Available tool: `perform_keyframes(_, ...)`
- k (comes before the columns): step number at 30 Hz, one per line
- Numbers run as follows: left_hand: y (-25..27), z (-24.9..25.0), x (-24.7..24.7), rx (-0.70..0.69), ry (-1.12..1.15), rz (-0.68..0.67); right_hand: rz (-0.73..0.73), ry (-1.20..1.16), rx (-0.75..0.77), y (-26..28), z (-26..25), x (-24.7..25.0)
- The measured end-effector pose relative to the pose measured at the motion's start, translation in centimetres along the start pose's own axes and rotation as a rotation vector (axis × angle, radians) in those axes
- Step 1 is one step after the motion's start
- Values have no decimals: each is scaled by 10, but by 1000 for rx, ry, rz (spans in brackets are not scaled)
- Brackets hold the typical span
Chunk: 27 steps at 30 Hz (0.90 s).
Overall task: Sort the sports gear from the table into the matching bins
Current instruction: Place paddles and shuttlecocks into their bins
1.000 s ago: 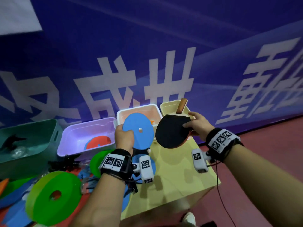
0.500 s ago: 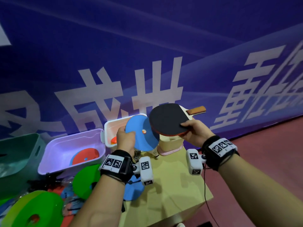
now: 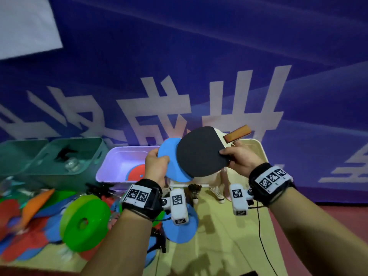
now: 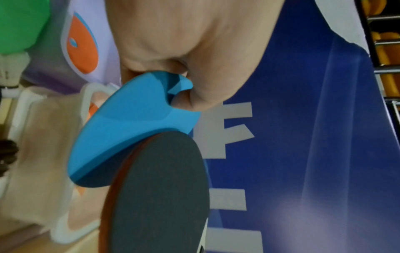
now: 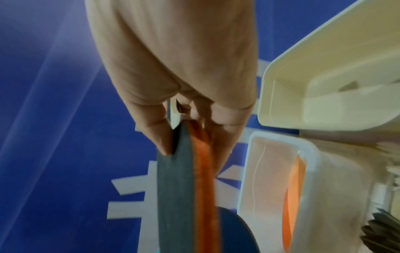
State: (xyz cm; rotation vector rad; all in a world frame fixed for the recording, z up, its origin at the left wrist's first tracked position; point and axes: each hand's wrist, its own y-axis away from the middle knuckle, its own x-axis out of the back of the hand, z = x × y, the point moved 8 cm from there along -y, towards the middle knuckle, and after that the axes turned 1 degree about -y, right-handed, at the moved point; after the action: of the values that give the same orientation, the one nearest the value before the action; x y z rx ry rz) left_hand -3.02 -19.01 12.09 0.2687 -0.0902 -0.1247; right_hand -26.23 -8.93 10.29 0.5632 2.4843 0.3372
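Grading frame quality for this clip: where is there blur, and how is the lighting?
Head view: dim, bluish; discs at far left smeared, paddle fairly sharp. Left wrist view: blue disc crisp, pale bins at left blurred. Right wrist view: paddle edge and bins soft with motion blur, right hand evenly lit.

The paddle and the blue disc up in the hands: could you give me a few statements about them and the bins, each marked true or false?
1. The right hand holds the paddle by its blade. True.
2. The left hand is empty. False: it grips a blue disc.
3. The paddle's upper face is red. False: it is black; the other face is red.
4. The purple bin holds a red disc. True.
5. The green ring lies in the teal bin. False: it rests on the table.
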Motion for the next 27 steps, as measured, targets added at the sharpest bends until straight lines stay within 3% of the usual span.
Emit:
perform_keyframes(6,-11,-12,47,80,28,113,-164,-47,-58,-33,19,-48)
perform_keyframes(13,-39,-18,99,86,44,175,-138,-62,-116,-53,30,-91)
perform_keyframes(18,-79,-12,127,40,36,168,-7,-9,-11,-70,33,-103)
perform_keyframes(27,-192,-28,180,-13,-134,2,324,138,259,-81,43,-140)
